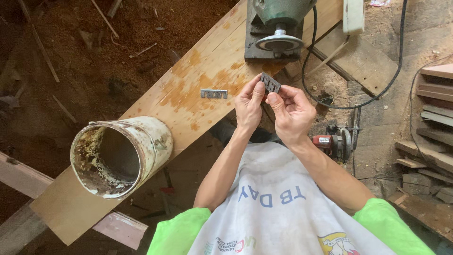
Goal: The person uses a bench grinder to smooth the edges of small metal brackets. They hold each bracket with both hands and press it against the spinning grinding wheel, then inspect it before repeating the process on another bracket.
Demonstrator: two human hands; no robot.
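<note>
Both hands pinch one small slotted metal plate [270,83]: left hand [248,105] on its lower-left edge, right hand [291,109] beneath it.

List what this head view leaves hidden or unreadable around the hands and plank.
- Small dark slotted metal piece: lower part covered by left hand and right hand fingers.
- Green bench grinder: top cut off by frame edge.
- Rusty white metal can: bottom in shadow.
- Flat metal strip: detail too small.
</note>
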